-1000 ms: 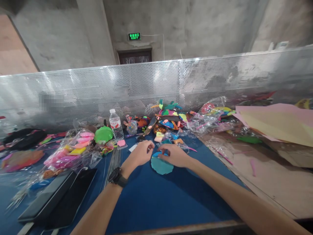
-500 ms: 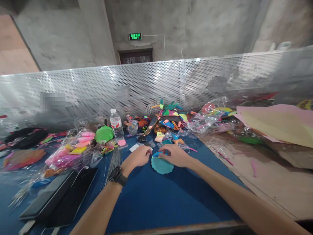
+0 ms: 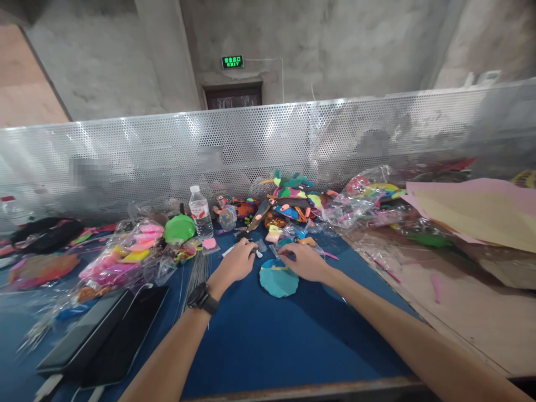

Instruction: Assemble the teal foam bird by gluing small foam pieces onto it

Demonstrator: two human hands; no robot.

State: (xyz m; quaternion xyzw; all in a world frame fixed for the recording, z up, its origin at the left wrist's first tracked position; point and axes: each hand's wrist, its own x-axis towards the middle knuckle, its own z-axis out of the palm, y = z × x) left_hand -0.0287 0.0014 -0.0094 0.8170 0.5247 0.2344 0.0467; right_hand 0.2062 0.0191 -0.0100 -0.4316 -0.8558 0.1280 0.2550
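Note:
A flat turquoise clay disc (image 3: 279, 283) lies on the blue table, with a darker blue and yellow patch along its far edge. My left hand (image 3: 239, 261), wearing a black watch (image 3: 202, 298), is to the left of the disc with fingers curled together. A small white bit (image 3: 258, 254) shows by its fingertips; whether they hold it I cannot tell. Over the disc's far right edge, my right hand (image 3: 305, 261) has its thumb and fingers bent into a pinch. Anything between them is too small to make out.
Behind my hands are a water bottle (image 3: 201, 212), a pink clay piece (image 3: 209, 243) and a heap of colourful clay figures (image 3: 288, 204). Bagged clay (image 3: 125, 257), thin wires (image 3: 197, 273) and a dark phone-like device (image 3: 125, 340) lie left. Cardboard (image 3: 452, 301) covers the right.
My left hand has moved slightly up and away from the disc. My right hand has shifted a little right, uncovering more of the blue and yellow patch.

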